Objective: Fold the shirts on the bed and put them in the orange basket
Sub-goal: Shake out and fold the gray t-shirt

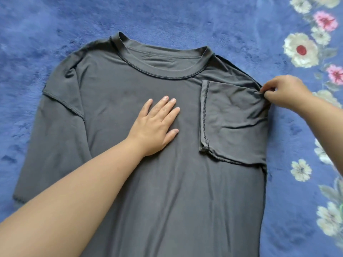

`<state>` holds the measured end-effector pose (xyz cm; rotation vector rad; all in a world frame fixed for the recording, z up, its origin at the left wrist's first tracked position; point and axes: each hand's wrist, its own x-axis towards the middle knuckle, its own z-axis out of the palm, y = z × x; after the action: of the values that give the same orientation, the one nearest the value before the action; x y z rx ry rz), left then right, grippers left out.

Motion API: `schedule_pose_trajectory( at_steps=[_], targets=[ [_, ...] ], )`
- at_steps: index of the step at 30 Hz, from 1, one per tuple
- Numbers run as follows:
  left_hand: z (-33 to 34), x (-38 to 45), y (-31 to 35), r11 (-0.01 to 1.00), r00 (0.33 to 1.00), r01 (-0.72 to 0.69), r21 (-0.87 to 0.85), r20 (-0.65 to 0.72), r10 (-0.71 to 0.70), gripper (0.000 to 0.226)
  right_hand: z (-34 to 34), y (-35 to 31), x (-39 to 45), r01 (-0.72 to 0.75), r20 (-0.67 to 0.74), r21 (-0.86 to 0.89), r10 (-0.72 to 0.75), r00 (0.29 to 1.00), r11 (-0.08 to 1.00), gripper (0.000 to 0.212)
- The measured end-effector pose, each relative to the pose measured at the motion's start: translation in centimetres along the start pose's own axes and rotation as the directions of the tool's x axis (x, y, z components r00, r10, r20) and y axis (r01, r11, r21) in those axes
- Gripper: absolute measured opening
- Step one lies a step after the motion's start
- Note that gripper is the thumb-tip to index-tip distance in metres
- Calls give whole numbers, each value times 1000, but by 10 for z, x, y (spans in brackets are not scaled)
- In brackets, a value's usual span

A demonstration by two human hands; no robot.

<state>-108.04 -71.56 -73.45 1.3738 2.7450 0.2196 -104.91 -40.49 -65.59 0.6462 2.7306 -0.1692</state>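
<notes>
On the bed (pixel 167 19), left hand (pixel 157 125) flat on the shirt (pixel 148 182), right hand (pixel 284 91) fingers pinching the sleeve fold — tugging could bunch it

The shirt (pixel 148 173) is a plain dark grey all over, with no print, and its seams at neckline, shoulders and sleeve hems are stitched in a darker, near-black thread. The bed (pixel 55 25) under it is covered in a plush blue fabric, mottled lighter and deeper blue. Down the right side of that cover runs a floral pattern: cream-white flowers (pixel 300 50), one with a red centre, pink flowers (pixel 325 20) with darker pink middles, and muted grey-green leaves between them
</notes>
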Motion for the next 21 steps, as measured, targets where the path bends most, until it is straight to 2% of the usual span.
schedule_pose_trajectory(
  at_steps=[2, 6, 10, 13, 16, 17, 19, 21],
  targets=[
    [11, -1, 0, 1000, 1000, 17, -7, -7, -17, 57, -5, 0, 7, 30, 39, -57, -27, 999, 998, 29],
    [20, -1, 1, 1000, 996, 14, -22, -82, -16, 55, -3, 5, 29, 101, -15, -138, -104, 994, 985, 32],
    [25, 3, -1, 999, 990, 4, -37, -138, -9, 54, 18, 10, 40, 133, 12, -254, -134, 991, 958, 27],
    [29, 7, -2, 999, 984, 0, -32, -177, -5, 53, 34, 10, 31, 44, -96, -213, -66, 993, 976, 31],
    [32, 8, -3, 1000, 979, -2, -31, -205, -5, 51, 49, 8, 7, -34, -295, -98, 4, 956, 995, 53],
    [33, 7, -2, 999, 979, 0, -33, -204, -7, 52, 56, 6, -4, 1, -350, -84, -30, 936, 996, 53],
    [34, 7, -1, 1000, 978, 6, -25, -207, -12, 53, 63, -3, -17, 172, -425, -73, -187, 886, 982, 49],
    [34, 7, -1, 1000, 977, 13, -27, -211, -18, 53, 61, -24, -16, 306, -397, 16, -274, 876, 952, 49]
  ],
)
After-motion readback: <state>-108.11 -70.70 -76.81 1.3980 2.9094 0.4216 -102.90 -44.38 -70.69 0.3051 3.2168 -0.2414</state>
